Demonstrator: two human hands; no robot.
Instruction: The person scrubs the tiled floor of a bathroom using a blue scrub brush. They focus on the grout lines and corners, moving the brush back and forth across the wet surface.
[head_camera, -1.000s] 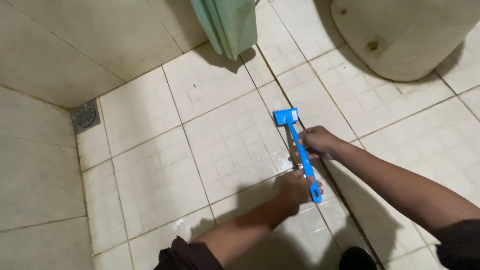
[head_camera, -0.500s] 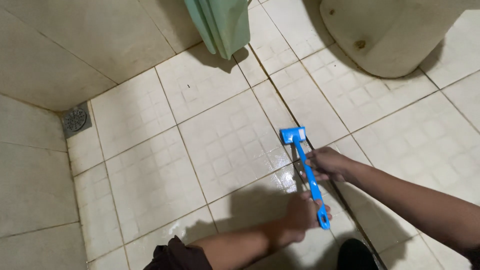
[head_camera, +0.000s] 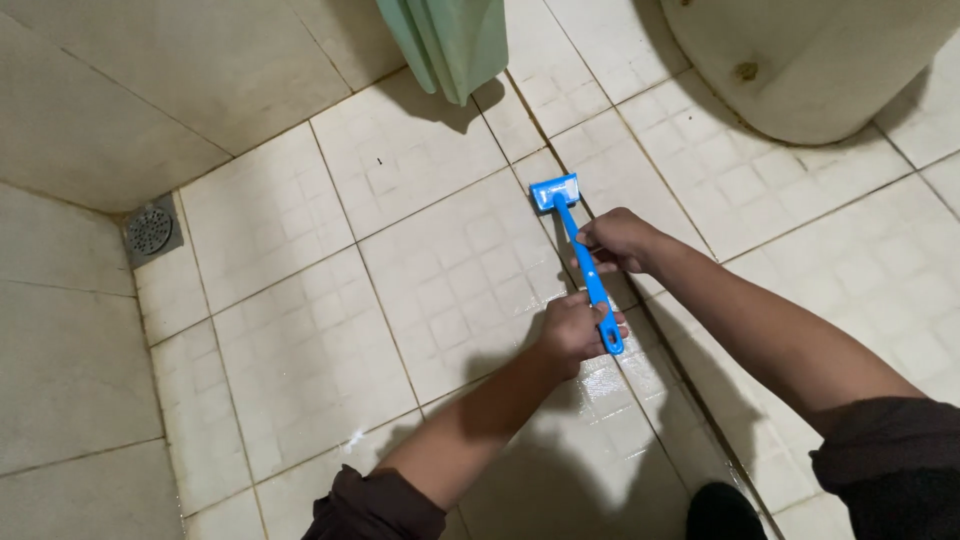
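A blue long-handled scrub brush (head_camera: 570, 222) lies along a grout line of the wet cream tiled floor (head_camera: 430, 290), its rectangular head pointing away from me. My left hand (head_camera: 570, 330) grips the lower end of the handle. My right hand (head_camera: 617, 240) is closed around the handle higher up, just behind the head. Both forearms reach in from the bottom, in dark sleeves.
A round metal floor drain (head_camera: 150, 230) sits in the corner at left, where tiled walls (head_camera: 80, 110) rise. A green cloth (head_camera: 450, 40) hangs down at top centre. A large cream rounded container (head_camera: 810, 60) stands at top right. A dark shoe tip (head_camera: 725, 510) shows at the bottom.
The brush slid back toward me half a second ago, then pushed forward again along the grout line. Both hands kept their grip.
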